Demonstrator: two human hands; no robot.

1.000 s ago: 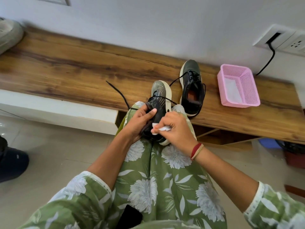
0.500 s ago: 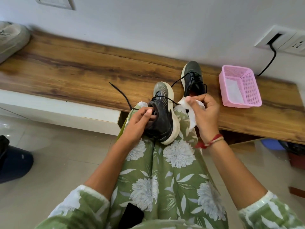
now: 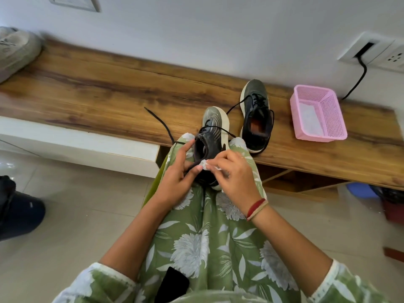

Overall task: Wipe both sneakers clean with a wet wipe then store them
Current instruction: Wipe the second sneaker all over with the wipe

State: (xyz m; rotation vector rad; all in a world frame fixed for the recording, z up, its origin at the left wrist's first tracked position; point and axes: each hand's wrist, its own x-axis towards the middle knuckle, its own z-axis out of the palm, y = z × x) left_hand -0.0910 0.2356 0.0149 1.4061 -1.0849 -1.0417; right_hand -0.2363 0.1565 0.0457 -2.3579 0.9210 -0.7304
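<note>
Your right hand point(image 3: 238, 178) pinches the wet wipe point(image 3: 206, 166), left hand point(image 3: 177, 180) grips the sneaker point(image 3: 213, 127); beyond your right hand, a pink basket point(image 3: 333, 114) holds a white sheet point(image 3: 308, 120).

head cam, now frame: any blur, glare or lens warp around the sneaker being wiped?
Head view: held sneaker, left hand and right hand fairly sharp; frame edges smear, worst lower right; wide-angle lens stretches the corners; pale glare on floor tiles far left; light soft, shadows faint.

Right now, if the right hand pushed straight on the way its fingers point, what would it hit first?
Probably the heel of the sneaker on the lap: the right hand, pinching the wet wipe, points at it, close by the left hand.
</note>
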